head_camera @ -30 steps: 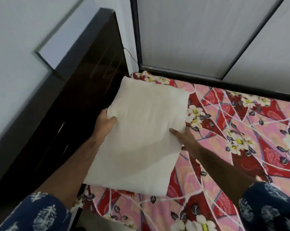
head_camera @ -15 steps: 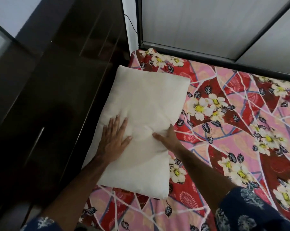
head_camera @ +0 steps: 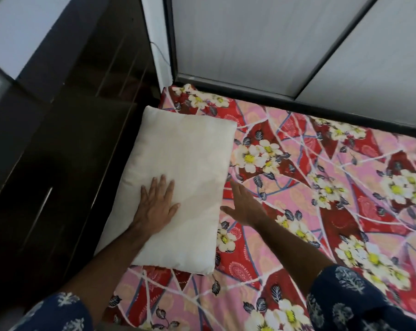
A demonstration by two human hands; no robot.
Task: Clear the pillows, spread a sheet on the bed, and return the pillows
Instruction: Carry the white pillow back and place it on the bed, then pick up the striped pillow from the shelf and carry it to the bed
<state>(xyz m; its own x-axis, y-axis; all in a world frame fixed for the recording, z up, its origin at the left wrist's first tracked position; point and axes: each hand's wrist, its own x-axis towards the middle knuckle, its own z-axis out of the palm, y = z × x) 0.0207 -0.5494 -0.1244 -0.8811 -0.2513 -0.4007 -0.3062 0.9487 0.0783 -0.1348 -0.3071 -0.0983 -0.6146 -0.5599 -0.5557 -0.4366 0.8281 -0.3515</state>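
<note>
A cream pillow [head_camera: 185,163] lies flat at the head corner of the bed, along the left edge. The bed is covered by a red and pink floral sheet [head_camera: 309,211]. My left hand [head_camera: 157,204] rests flat on the pillow's lower half, fingers spread and straight. My right hand [head_camera: 244,204] is just off the pillow's right edge, over the sheet, fingers extended and thumb pointing toward the pillow. Neither hand holds anything.
A dark wooden headboard unit [head_camera: 66,151] runs along the left of the bed. A dark-framed sliding panel [head_camera: 262,44] stands behind the bed's far edge. A thin cable [head_camera: 160,53] hangs down the white post in the corner.
The pillow went from being held up to lying on the bed. My left hand now rests flat on it, and my right hand has slid off its right edge.
</note>
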